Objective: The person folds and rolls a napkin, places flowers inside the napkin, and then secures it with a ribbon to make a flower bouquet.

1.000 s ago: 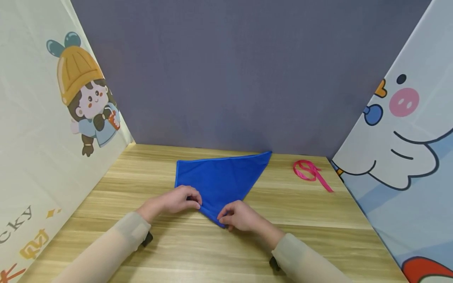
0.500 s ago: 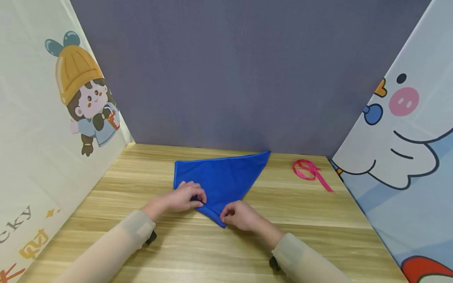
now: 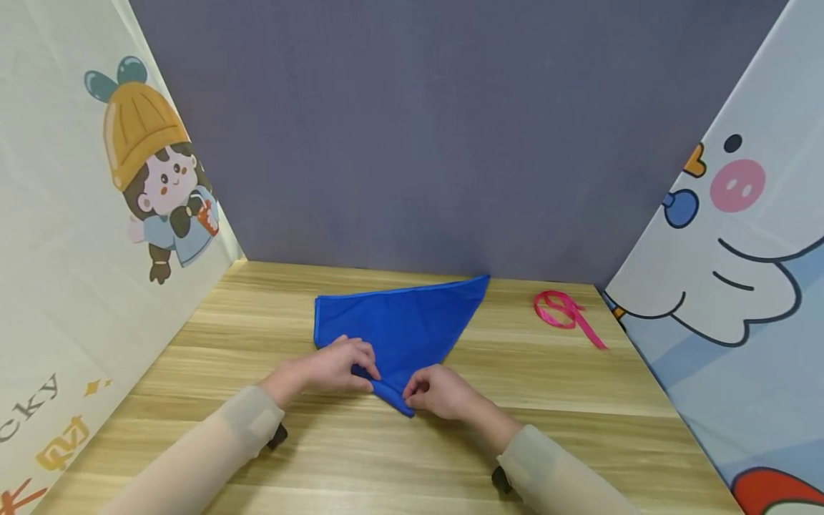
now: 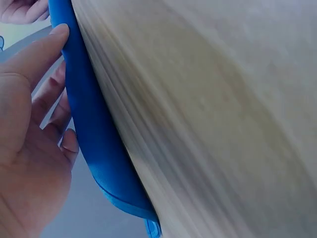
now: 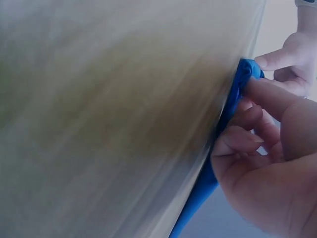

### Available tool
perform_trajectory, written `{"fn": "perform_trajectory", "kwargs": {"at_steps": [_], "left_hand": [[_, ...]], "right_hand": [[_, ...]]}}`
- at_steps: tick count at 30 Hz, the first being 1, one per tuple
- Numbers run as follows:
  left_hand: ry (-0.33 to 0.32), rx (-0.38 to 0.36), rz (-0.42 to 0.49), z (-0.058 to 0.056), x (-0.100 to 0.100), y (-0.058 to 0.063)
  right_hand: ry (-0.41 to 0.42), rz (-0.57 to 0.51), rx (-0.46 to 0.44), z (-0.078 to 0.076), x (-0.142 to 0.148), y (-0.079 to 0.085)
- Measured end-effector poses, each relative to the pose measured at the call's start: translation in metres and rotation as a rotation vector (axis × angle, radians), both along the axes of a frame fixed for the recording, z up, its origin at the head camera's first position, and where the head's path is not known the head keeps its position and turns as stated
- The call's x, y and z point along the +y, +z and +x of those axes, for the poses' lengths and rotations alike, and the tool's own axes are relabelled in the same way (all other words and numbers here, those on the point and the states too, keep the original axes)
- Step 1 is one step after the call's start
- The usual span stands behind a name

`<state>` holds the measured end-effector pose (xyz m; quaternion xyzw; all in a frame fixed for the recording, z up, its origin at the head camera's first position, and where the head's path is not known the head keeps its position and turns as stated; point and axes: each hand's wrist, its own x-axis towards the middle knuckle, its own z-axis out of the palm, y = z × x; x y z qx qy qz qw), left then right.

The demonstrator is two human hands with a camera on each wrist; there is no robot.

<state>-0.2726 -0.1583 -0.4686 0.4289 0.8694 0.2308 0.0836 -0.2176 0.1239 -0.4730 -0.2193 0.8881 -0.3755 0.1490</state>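
Observation:
A blue cloth lies on the wooden table, its near edge turned into a narrow roll that slants down to the right. Along this roll my left hand pinches it, fingers curled over the far side. At the roll's near right end, my right hand pinches the cloth between thumb and fingertips. The left wrist view shows the left thumb pressed against the rolled cloth, with the other fingers behind it. Coiled layers show at the roll's end in the right wrist view.
A loosely looped pink ribbon lies at the back right of the table. Behind stands a grey panel. Printed cartoon panels flank the table, the left one cream, the right one white and blue.
My left hand has slid right along the near edge, closer to the right hand. That edge now looks thicker and more rolled, and the cloth has shifted slightly left.

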Motion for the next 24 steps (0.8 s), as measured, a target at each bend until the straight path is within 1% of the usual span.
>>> {"fn": "perform_trajectory", "kwargs": {"at_steps": [7,11,14,17,21,24], "left_hand": [[-0.007,-0.018,-0.011,0.004,0.010,0.000],[-0.010,-0.028,-0.014,0.009,0.017,-0.001],[-0.015,-0.032,-0.009,0.011,0.020,-0.001],[-0.039,-0.032,-0.001,0.010,0.017,-0.002],[-0.085,-0.045,0.032,0.007,0.008,-0.003],[-0.094,-0.059,0.064,0.005,-0.001,-0.005]], "right_hand": [[0.003,-0.055,-0.018,0.002,-0.004,0.006],[0.017,-0.028,-0.016,0.005,-0.007,0.004],[0.030,0.005,0.001,0.008,-0.008,0.002],[0.042,0.033,0.025,0.009,-0.008,0.001],[0.067,0.053,0.047,0.007,-0.007,0.000],[0.083,0.057,0.047,0.006,-0.006,-0.001]]}}
